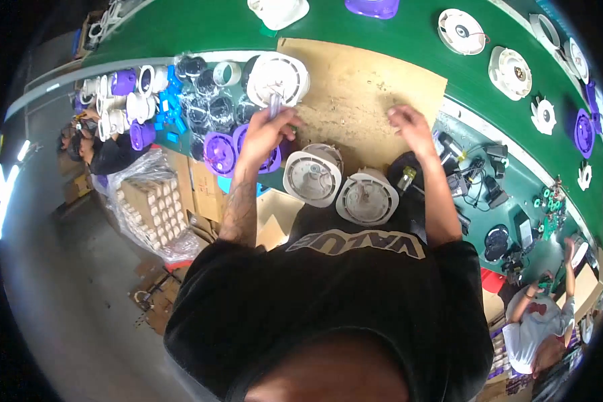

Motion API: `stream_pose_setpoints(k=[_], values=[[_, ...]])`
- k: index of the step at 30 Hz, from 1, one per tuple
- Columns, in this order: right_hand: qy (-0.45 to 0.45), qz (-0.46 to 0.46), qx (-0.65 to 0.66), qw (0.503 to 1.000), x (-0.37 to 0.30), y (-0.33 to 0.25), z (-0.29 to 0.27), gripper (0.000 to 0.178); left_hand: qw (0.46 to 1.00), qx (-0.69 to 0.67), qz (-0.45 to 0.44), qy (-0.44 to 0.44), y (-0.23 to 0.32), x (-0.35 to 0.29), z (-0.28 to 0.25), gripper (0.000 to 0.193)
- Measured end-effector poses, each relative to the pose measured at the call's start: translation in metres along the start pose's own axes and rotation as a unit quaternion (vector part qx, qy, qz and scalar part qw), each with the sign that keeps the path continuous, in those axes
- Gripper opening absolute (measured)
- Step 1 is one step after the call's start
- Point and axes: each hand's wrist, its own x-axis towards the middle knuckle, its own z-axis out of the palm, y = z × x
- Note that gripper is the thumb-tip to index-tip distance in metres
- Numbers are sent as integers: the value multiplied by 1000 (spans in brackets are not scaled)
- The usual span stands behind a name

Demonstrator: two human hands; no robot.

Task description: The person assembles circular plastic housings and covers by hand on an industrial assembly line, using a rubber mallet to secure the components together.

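Note:
My left hand [266, 134] is closed, fingers curled, with a short greyish, see-through-looking rod [275, 104] standing up from it. Its kind is unclear. Just beyond the hand lies a round white plastic housing [289, 75]. My right hand [414, 132] is over the right part of a brown cardboard sheet [348, 87], fingers apart and bent, with nothing visible in them. Two white round housings with open insides, a left one [313, 175] and a right one [367, 195], rest side by side close to my body. Purple round housings [219, 153] sit beside my left wrist.
Several dark round parts in clear wrap [211, 107] lie at the left. Black adapters with cables [476, 177] are on the right. Beyond runs a green belt [395, 40] carrying white fan-like parts [462, 31]. Co-workers are at the far left and lower right [543, 315].

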Motion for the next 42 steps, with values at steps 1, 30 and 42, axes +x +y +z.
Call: stream_pose_setpoints(k=[1, 30, 42], values=[[-45, -10, -67, 997, -7, 4, 12, 44, 1000, 7, -21, 22, -13, -18, -10, 26], [-190, 49, -72, 978, -106, -36, 145, 42, 934, -335, 78, -102, -169, -131, -42, 41], [-204, 123, 3, 971, -68, -17, 147, 34, 941, -308, 137, -15, -169, -96, -43, 34]])
